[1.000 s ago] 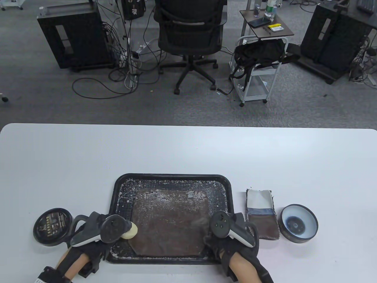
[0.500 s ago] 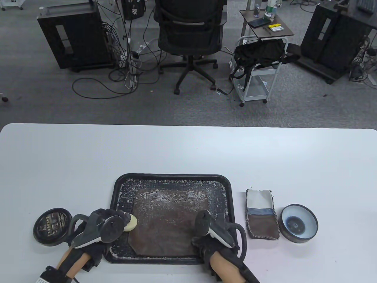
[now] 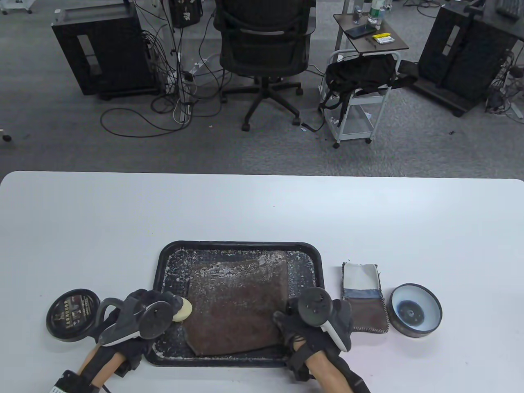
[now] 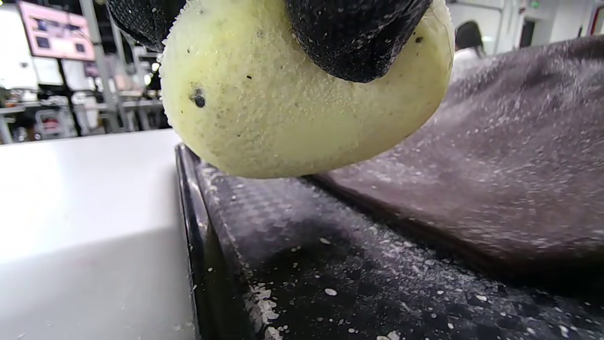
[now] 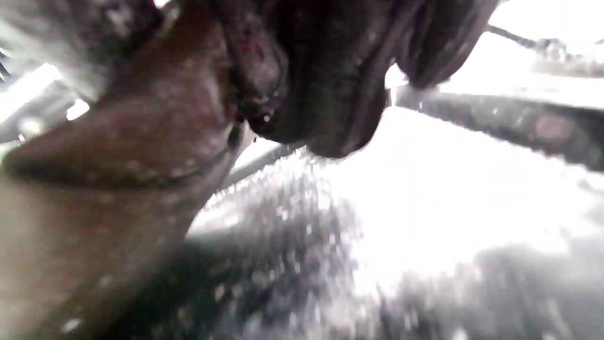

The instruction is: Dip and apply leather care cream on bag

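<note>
The left hand (image 3: pixel 141 317) pinches a pale yellow sponge (image 4: pixel 302 101) in its grip just above the tray's (image 3: pixel 241 247) left rim. The right hand (image 3: pixel 315 323) grasps the brown leather bag (image 3: pixel 237 305) at its near right corner, lifted off the tray on the desk (image 3: pixel 262 204). The bag looks limp and light, probably best taken by an edge; the sponge is soft and squashes.
</note>
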The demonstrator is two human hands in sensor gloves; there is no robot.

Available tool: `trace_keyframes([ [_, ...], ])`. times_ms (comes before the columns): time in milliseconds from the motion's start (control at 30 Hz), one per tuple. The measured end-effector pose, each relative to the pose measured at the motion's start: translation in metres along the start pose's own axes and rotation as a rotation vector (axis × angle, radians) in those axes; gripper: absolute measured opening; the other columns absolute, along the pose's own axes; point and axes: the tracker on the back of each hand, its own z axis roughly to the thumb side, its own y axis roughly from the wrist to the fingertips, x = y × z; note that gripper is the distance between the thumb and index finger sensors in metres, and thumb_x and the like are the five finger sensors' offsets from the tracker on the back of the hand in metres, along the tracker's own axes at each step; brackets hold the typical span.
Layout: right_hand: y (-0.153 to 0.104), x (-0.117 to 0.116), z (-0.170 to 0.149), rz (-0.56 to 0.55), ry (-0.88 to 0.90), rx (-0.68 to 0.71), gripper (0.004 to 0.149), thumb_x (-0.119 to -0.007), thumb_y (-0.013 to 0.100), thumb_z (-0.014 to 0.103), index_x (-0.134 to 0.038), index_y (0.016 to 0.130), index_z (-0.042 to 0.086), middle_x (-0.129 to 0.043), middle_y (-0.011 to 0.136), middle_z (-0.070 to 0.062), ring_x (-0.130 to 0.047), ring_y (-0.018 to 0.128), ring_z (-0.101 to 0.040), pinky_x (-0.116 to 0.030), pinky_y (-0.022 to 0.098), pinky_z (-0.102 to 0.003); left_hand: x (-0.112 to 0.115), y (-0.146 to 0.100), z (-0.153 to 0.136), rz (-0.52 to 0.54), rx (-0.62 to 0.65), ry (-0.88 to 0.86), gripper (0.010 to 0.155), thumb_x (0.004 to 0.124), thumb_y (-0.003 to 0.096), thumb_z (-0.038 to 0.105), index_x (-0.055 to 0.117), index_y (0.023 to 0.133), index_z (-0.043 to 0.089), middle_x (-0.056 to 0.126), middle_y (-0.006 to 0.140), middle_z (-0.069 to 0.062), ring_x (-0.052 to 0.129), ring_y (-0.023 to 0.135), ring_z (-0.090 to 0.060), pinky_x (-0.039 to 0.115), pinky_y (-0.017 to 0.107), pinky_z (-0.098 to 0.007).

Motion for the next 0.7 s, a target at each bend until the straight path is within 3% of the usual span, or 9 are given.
trace_keyframes([
  [67, -0.002, 0.013, -0.005, -0.116, 0.017, -0.005, 0.039, -0.091, 0.033, 0.039, -0.094, 0.053, 0.006, -0.095, 0.075, -0.01, -0.107, 0.031, -0.014, -0.091, 0.041, -0.041, -0.001, -0.001, 0.001, 0.017, -0.013, 0.011, 0.051, 0.082, 0.0357, 0.029, 0.079, 0.086, 0.036, 0.088, 0.091, 0.005, 0.088, 0.084, -0.024, 0.07, 0.068, -0.05],
  [200, -0.004, 0.035, -0.012, -0.242, -0.001, -0.013, 0.037, -0.092, 0.032, 0.038, -0.094, 0.052, 0.007, -0.095, 0.075, -0.009, -0.106, 0.027, -0.012, -0.092, 0.039, -0.039, -0.005, -0.003, 0.003, 0.064, -0.027, 0.043, 0.052, 0.082, 0.0351, 0.03, 0.079, 0.086, 0.036, 0.089, 0.09, 0.006, 0.09, 0.083, -0.024, 0.071, 0.067, -0.049],
  [367, -0.012, 0.06, -0.024, -0.366, 0.009, -0.036, 0.037, -0.092, 0.032, 0.036, -0.093, 0.054, 0.006, -0.093, 0.077, -0.009, -0.105, 0.029, -0.014, -0.091, 0.041, -0.041, -0.009, -0.005, -0.001, 0.114, -0.063, 0.024, 0.052, 0.082, 0.0357, 0.03, 0.078, 0.087, 0.036, 0.089, 0.09, 0.006, 0.09, 0.083, -0.024, 0.07, 0.068, -0.05],
  [700, -0.03, 0.111, -0.045, -0.592, -0.191, -0.07, 0.037, -0.093, 0.032, 0.036, -0.092, 0.056, 0.008, -0.091, 0.08, -0.006, -0.104, 0.034, -0.015, -0.087, 0.049, -0.044, -0.004, -0.003, -0.007, 0.086, -0.08, 0.003, 0.052, 0.082, 0.0358, 0.031, 0.078, 0.087, 0.036, 0.089, 0.09, 0.006, 0.09, 0.083, -0.023, 0.07, 0.068, -0.05],
])
